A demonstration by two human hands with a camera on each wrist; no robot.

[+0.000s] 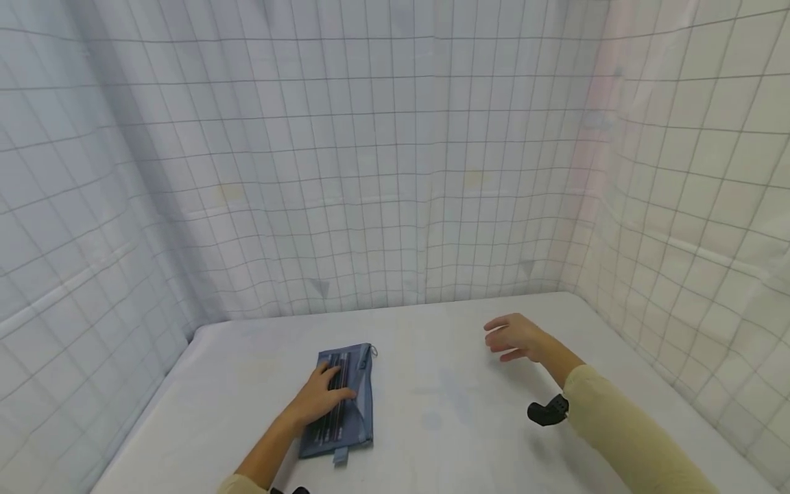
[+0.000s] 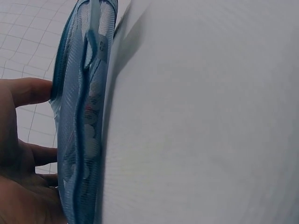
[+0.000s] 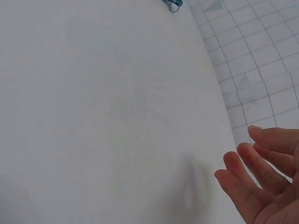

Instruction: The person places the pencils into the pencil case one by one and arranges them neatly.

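Observation:
A flat blue mesh zip pouch (image 1: pixel 364 412) lies on the left half of the table, with several pen-like sticks visible inside. My left hand (image 1: pixel 317 398) rests on top of it, fingers spread over its upper face. In the left wrist view the pouch (image 2: pixel 79 126) appears edge-on, and the left fingertips (image 2: pixel 44 88) touch its top face; small round pale ends show through the mesh. My right hand (image 1: pixel 515 337) hovers over the right part of the table, fingers loosely bent and holding nothing. The right wrist view shows the same hand (image 3: pixel 266 177) apart from anything.
The table (image 1: pixel 432 384) has a white cover. White curtains with a grid pattern (image 1: pixel 370 171) stand behind it and at both sides. A metal ring (image 3: pixel 174 7) at the pouch's corner shows at the top of the right wrist view. A black device (image 1: pixel 548 412) sits at the right wrist.

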